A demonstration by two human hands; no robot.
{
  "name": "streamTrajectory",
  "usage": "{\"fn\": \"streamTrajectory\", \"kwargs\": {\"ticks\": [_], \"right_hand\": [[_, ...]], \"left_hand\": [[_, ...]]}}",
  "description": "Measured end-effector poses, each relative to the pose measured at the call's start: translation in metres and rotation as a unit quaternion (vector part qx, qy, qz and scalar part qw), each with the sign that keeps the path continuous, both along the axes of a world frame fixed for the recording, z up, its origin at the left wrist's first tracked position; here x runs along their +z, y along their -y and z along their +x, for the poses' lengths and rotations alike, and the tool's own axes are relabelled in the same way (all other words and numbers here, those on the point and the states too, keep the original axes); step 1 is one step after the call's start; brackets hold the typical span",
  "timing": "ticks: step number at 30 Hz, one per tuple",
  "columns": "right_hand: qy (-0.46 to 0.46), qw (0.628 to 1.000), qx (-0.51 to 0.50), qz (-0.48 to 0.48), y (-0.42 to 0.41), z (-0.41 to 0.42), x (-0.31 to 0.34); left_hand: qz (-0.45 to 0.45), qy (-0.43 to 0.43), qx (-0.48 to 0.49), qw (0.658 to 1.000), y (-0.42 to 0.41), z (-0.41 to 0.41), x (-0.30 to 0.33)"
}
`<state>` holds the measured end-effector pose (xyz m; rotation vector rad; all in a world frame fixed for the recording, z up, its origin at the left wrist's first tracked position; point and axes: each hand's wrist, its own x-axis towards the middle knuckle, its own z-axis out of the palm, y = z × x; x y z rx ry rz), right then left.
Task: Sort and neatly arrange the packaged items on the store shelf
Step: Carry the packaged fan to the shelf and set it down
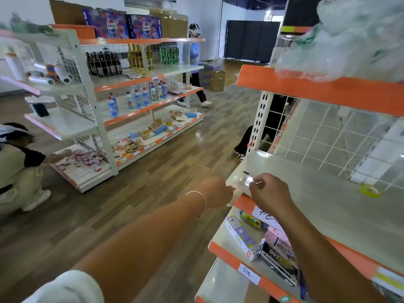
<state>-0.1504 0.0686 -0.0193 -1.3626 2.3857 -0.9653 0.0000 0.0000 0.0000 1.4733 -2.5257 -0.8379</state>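
Observation:
Both my hands meet at the front left corner of a pale middle shelf (pixel 341 206). My right hand (pixel 267 193) pinches a small clear plastic strip (pixel 248 180) lying on that corner. My left hand (pixel 215 192) sits just left of the corner with fingers curled; what it holds is hidden. A yellow-green tape roll (pixel 370 190) lies further right on the same shelf. On the shelf below lie a long purple-white box (pixel 241 237), a green-blue packet (pixel 251 220), pink boxes (pixel 276 237) and a black "007" box (pixel 278 262).
Clear plastic bags (pixel 349 38) pile on the top orange-edged shelf. A wire grid (pixel 341 145) backs the shelf. Across the wooden aisle stands another shelving unit (pixel 140 101) with bottles and snacks. A person crouches at left (pixel 19 162); another walks at the back (pixel 195 68).

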Motion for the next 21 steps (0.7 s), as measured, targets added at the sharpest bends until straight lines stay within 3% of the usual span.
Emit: {"fn": "streamTrajectory", "kwargs": {"ticks": [3, 7, 13, 18, 21], "right_hand": [[0.002, 1.000, -0.001, 0.019, 0.001, -0.002, -0.001], [0.006, 1.000, 0.004, 0.021, 0.000, -0.008, -0.006], [0.029, 0.999, -0.008, 0.020, -0.003, -0.018, -0.013], [0.021, 0.999, -0.024, 0.006, 0.005, -0.021, -0.011], [0.020, 1.000, -0.013, -0.001, 0.021, -0.010, -0.006]], "left_hand": [[0.091, -0.009, 0.019, 0.996, -0.004, -0.010, -0.010], [0.255, -0.086, 0.105, 0.957, -0.009, -0.017, -0.019], [0.309, -0.136, 0.116, 0.934, -0.012, -0.012, -0.024], [0.275, -0.198, 0.125, 0.932, 0.014, 0.001, -0.016], [0.299, -0.299, 0.178, 0.889, 0.035, 0.012, -0.015]]}}
